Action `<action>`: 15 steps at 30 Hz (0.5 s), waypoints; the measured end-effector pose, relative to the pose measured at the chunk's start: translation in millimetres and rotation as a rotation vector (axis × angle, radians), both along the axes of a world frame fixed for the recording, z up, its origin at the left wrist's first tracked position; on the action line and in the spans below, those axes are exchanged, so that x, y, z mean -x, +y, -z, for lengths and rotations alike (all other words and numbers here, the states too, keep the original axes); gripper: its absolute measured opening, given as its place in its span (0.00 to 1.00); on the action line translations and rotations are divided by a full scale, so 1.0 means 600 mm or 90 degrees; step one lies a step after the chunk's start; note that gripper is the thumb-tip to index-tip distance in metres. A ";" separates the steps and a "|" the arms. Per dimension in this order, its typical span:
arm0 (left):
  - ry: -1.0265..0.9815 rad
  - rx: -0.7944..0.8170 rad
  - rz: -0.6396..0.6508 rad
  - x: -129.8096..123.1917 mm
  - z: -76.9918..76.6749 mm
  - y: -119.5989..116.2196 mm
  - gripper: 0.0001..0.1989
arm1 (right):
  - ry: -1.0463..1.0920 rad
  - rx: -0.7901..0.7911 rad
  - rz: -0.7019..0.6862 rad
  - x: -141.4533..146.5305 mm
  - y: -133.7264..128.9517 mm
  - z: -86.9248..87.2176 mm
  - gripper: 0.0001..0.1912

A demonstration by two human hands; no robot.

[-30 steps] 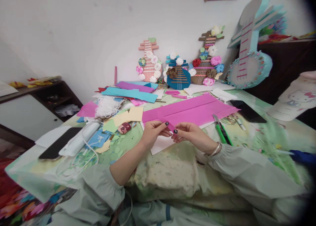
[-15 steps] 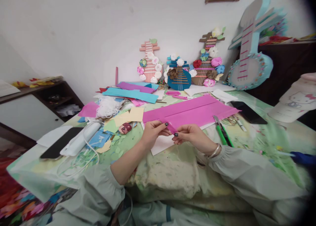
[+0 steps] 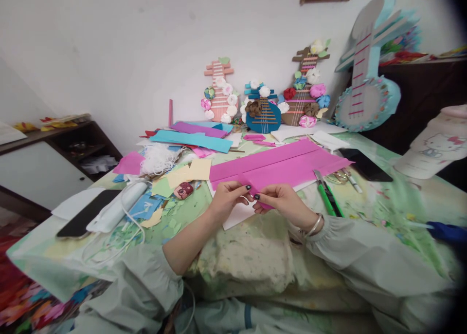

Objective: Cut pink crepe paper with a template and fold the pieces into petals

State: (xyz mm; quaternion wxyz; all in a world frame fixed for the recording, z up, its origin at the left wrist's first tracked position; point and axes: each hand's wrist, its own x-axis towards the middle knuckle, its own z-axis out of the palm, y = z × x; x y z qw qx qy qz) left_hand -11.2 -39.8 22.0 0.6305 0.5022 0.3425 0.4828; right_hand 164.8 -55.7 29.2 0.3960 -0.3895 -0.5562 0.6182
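Note:
A large magenta paper sheet [image 3: 288, 163] lies across the table, with a long crease or slit along its upper part. Both hands meet at its near edge. My left hand [image 3: 231, 197] pinches the paper between thumb and fingers. Close beside it, my right hand [image 3: 275, 199] also has thumb and fingers closed on the edge, and a bit of magenta shows under its fingers. White paper [image 3: 235, 217] lies beneath the sheet. To the right of the sheet rests a green cutter [image 3: 328, 197].
Paper scraps [image 3: 199, 169], white string [image 3: 158, 158], a dark phone [image 3: 89, 213] and a white power strip [image 3: 116, 207] lie left. Another phone [image 3: 367, 164] and a tumbler [image 3: 434, 141] stand or lie right. Decorated paper instruments [image 3: 263, 112] lean against the wall.
The fingertips have shifted slightly at the paper's edge, and more magenta shows below my right fingers. The whole view has moved a little.

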 end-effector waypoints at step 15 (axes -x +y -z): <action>0.003 -0.014 -0.013 0.003 -0.002 0.004 0.15 | 0.009 0.021 -0.034 -0.005 0.005 0.004 0.22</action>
